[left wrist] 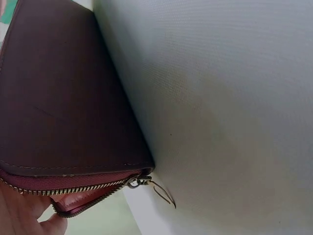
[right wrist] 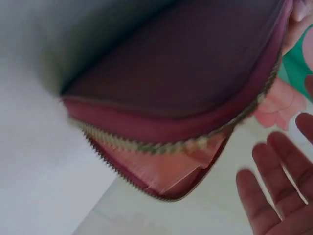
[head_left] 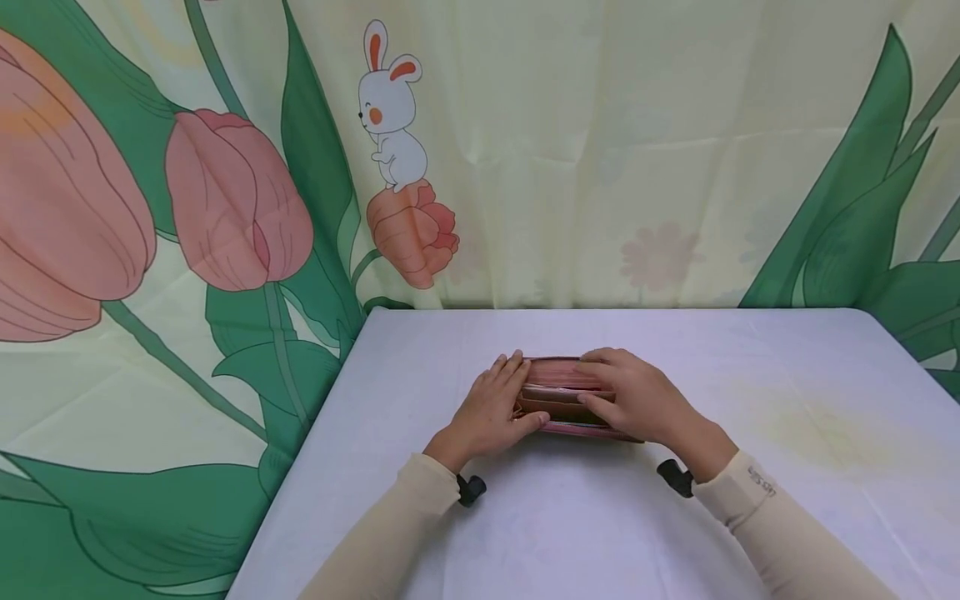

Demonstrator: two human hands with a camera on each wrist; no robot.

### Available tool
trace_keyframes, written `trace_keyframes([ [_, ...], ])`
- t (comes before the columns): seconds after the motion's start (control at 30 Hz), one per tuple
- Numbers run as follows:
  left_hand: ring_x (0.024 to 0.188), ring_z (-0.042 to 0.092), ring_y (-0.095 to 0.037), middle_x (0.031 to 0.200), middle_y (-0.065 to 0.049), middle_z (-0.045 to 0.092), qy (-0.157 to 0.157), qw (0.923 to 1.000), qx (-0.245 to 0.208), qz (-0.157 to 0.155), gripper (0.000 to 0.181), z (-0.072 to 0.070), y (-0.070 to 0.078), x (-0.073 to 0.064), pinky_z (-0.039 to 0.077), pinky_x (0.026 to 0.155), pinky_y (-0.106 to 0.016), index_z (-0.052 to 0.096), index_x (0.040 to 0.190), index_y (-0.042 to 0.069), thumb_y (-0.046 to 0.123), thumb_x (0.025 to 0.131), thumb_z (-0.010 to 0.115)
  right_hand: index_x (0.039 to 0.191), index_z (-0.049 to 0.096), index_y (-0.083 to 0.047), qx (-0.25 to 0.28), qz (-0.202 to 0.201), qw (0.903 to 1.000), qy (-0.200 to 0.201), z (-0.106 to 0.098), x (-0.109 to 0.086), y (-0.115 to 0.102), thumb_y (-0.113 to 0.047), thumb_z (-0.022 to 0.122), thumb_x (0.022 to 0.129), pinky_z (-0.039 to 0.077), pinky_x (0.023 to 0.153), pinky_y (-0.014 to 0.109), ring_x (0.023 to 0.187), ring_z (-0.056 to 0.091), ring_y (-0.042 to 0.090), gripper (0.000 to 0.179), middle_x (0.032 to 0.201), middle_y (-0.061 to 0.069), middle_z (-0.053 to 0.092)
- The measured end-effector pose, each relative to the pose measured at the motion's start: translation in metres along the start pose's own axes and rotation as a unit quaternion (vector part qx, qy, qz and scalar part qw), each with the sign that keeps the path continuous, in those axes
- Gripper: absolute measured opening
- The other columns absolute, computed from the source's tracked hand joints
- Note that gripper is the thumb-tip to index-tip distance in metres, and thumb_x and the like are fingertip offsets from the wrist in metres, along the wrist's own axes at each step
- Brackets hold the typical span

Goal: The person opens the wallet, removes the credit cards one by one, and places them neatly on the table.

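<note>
A brown zip-around wallet (head_left: 562, 407) stands unzipped on the table, spread so its pink lining and inner card pockets show from above. My left hand (head_left: 491, 408) grips its left end, thumb along the near edge and fingers over the far edge. The left wrist view shows the plain brown outer cover (left wrist: 58, 88), with a thin zipper pull (left wrist: 164, 194) hanging at the corner. Over the wallet's right end is my right hand (head_left: 641, 396). Its fingers (right wrist: 279, 186) are extended and apart from the toothed zip edge (right wrist: 171, 147) in the right wrist view.
A white cloth covers the table (head_left: 585, 525). Behind it hangs a curtain (head_left: 540, 150) printed with tulips and a rabbit. Small black wrist cameras are strapped below both cuffs, including one (head_left: 471, 491) on the left.
</note>
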State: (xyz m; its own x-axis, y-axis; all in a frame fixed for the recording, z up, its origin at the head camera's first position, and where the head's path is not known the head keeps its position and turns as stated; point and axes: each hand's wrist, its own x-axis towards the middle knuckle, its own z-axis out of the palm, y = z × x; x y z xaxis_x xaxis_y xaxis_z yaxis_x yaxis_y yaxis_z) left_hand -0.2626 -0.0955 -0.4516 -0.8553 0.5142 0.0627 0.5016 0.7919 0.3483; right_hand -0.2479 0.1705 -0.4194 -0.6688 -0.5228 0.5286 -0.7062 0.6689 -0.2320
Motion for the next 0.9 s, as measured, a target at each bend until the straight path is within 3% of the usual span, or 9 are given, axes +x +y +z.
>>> trace_keyframes([
  [0.1, 0.162, 0.008, -0.03, 0.176, -0.005, 0.011, -0.004, 1.0, 0.004, 0.003, 0.094, 0.0, 0.0, 0.0, 0.016, 0.128, -0.052, 0.02, 0.168, 0.012, 0.069, 0.099, 0.05, 0.103, 0.08, -0.007, 0.023, -0.04, 0.9987, -0.023, -0.001, 0.003, -0.007, -0.006, 0.083, 0.083, 0.061, 0.08, 0.043, 0.091, 0.072, 0.018, 0.02, 0.102, 0.003, 0.077],
  [0.2, 0.162, 0.006, -0.028, 0.176, -0.005, 0.01, -0.006, 0.9999, 0.011, 0.006, 0.096, 0.0, -0.001, 0.0, 0.016, 0.128, -0.051, 0.019, 0.168, 0.013, 0.071, 0.098, 0.049, 0.093, 0.081, -0.01, 0.055, -0.055, 0.994, -0.077, 0.0, 0.005, -0.013, 0.002, 0.081, 0.083, 0.059, 0.072, 0.034, 0.078, 0.068, 0.007, 0.016, 0.089, -0.004, 0.077],
  [0.33, 0.162, 0.004, -0.026, 0.176, -0.005, 0.009, -0.006, 0.9999, 0.015, 0.006, 0.097, 0.0, -0.001, 0.0, 0.015, 0.128, -0.05, 0.018, 0.168, 0.013, 0.071, 0.098, 0.05, 0.09, 0.081, -0.012, 0.077, -0.037, 0.9855, -0.147, 0.002, 0.006, -0.016, 0.004, 0.079, 0.085, 0.056, 0.067, 0.027, 0.072, 0.062, 0.0, 0.017, 0.083, -0.008, 0.075],
  [0.5, 0.162, 0.003, -0.026, 0.176, -0.005, 0.008, -0.005, 0.9998, 0.018, 0.007, 0.098, 0.0, -0.001, 0.0, 0.015, 0.129, -0.049, 0.016, 0.168, 0.013, 0.069, 0.097, 0.054, 0.084, 0.077, -0.017, 0.078, -0.004, 0.9769, -0.199, 0.005, 0.006, -0.019, 0.001, 0.077, 0.086, 0.048, 0.062, 0.022, 0.065, 0.05, -0.002, 0.019, 0.074, -0.016, 0.065],
  [0.63, 0.162, 0.004, -0.026, 0.176, -0.007, 0.009, -0.001, 0.9998, 0.017, 0.013, 0.1, 0.0, 0.0, -0.001, 0.016, 0.128, -0.05, 0.017, 0.168, 0.011, 0.069, 0.096, 0.056, 0.079, 0.073, -0.021, 0.071, 0.013, 0.9733, -0.218, 0.009, 0.006, -0.019, 0.001, 0.077, 0.086, 0.043, 0.06, 0.022, 0.063, 0.045, 0.0, 0.022, 0.069, -0.017, 0.057],
  [0.9, 0.162, 0.005, -0.027, 0.175, -0.008, 0.01, 0.001, 0.9996, 0.024, 0.013, 0.099, 0.002, 0.0, -0.001, 0.017, 0.128, -0.05, 0.018, 0.168, 0.011, 0.068, 0.097, 0.056, 0.074, 0.074, -0.019, 0.007, 0.008, 0.9792, -0.202, 0.017, 0.006, -0.02, -0.003, 0.077, 0.088, 0.045, 0.058, 0.025, 0.059, 0.045, 0.003, 0.022, 0.066, -0.016, 0.061],
])
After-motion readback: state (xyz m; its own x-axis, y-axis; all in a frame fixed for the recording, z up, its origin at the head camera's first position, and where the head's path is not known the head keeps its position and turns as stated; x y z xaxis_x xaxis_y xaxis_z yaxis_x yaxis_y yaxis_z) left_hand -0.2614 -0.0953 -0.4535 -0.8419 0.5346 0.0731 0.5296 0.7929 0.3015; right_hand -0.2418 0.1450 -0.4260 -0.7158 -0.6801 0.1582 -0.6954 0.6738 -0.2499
